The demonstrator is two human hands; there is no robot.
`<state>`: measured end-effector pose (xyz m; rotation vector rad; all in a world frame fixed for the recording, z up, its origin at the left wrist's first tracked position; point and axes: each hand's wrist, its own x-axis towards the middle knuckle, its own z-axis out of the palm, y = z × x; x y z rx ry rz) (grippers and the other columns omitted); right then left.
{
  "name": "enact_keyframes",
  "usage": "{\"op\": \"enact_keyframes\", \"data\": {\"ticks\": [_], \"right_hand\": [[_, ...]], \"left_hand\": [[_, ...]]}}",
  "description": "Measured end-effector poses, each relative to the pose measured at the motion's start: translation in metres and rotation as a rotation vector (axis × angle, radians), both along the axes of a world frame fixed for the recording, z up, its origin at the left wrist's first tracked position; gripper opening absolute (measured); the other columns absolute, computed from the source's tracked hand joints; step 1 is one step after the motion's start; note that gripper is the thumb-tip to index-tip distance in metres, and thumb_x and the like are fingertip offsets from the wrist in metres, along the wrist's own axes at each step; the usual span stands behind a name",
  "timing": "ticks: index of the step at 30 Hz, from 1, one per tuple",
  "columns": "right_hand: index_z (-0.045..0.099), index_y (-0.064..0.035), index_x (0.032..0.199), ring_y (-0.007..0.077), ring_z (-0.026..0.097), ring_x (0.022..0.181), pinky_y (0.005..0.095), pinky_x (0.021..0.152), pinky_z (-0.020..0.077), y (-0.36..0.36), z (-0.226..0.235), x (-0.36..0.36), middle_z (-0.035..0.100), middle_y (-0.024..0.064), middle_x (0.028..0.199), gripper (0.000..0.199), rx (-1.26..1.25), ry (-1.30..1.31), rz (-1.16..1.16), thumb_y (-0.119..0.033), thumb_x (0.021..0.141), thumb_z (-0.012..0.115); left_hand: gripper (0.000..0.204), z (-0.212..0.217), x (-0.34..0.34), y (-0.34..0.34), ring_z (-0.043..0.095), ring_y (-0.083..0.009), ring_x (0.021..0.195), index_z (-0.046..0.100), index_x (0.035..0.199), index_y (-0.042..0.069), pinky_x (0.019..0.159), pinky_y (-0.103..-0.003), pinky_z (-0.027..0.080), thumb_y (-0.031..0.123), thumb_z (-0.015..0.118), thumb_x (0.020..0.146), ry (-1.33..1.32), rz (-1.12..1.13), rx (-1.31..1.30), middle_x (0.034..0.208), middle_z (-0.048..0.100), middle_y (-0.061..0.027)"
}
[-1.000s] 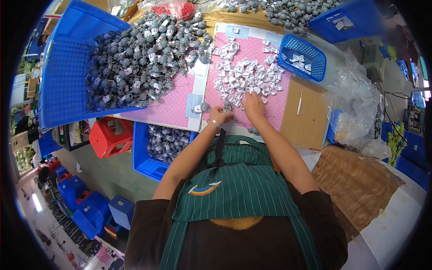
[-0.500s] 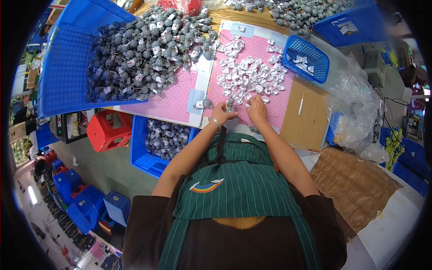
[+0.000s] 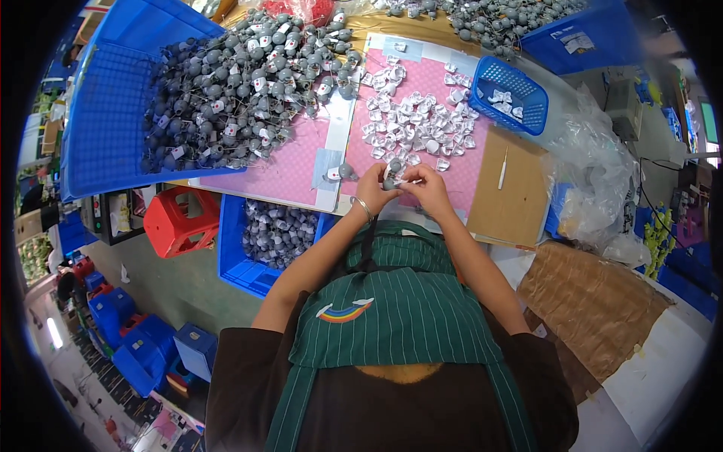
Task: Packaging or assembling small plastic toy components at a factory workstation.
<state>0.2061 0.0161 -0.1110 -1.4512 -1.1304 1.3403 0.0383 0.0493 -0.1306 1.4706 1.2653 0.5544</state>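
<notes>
Item: one small grey rounded plastic piece (image 3: 391, 170), held at the near edge of the pink mat (image 3: 444, 169), both hands meeting on it. Left hand (image 3: 375, 190), wrist bangle showing, fingers pinched round the piece from its left side. Right hand (image 3: 426, 188) closed against it from the right, fingertips on a small white tag (image 3: 410, 181) beside the piece; the two hands were equally near, touching across it. Long axis too small to tell. Just left, a second grey piece (image 3: 345, 172) lay loose on the mat. Beyond the hands: a scatter of white tags (image 3: 414, 124). Far left corner: a heap of tagged grey pieces (image 3: 241, 90) spilling from a blue plastic crate (image 3: 102, 113). Far right: a small blue mesh basket (image 3: 509, 92).
</notes>
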Motion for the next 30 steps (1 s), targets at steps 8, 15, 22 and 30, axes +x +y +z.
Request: {"op": "enact_keyframes", "data": {"ticks": [8,15,22,30], "right_hand": [[0.057,-0.0011,0.088,0.0126,0.06,0.078,0.0254,0.066,0.0504,-0.001,0.006,-0.006,0.06,0.0069,0.085,0.019,-0.069,0.071,-0.121,-0.002,0.072,0.068],[0.057,-0.0004,0.086,0.0136,0.06,0.071,0.0266,0.06,0.0512,-0.007,0.02,-0.018,0.06,0.0074,0.083,0.024,-0.001,-0.16,-0.175,-0.003,0.068,0.072],[0.055,0.0003,0.086,0.0093,0.057,0.07,0.0224,0.059,0.0488,-0.008,0.03,-0.006,0.057,0.0034,0.082,0.021,0.007,-0.275,-0.049,0.001,0.071,0.07],[0.055,0.0001,0.089,0.0124,0.061,0.065,0.0259,0.058,0.0504,-0.007,0.014,-0.013,0.061,0.0073,0.077,0.026,-0.081,-0.051,-0.195,-0.003,0.069,0.071]], "left_hand": [[0.053,0.022,0.005,-0.001,0.059,-0.0203,0.079,0.056,0.1,0.001,0.067,-0.03,0.05,0.013,0.083,0.056,0.119,-0.003,0.159,0.087,0.059,-0.0096],[0.05,0.024,0.007,-0.003,0.059,-0.025,0.078,0.06,0.096,0.001,0.068,-0.033,0.049,0.019,0.083,0.056,0.165,0.035,0.206,0.087,0.061,-0.0133],[0.049,0.023,0.006,0.0,0.059,-0.027,0.074,0.06,0.095,0.0,0.066,-0.034,0.048,0.015,0.084,0.055,0.114,0.063,0.197,0.082,0.06,-0.0141],[0.05,0.031,0.006,-0.003,0.059,-0.0247,0.076,0.063,0.099,0.002,0.066,-0.033,0.049,0.018,0.083,0.057,0.127,-0.016,0.231,0.088,0.062,-0.0129]]}}
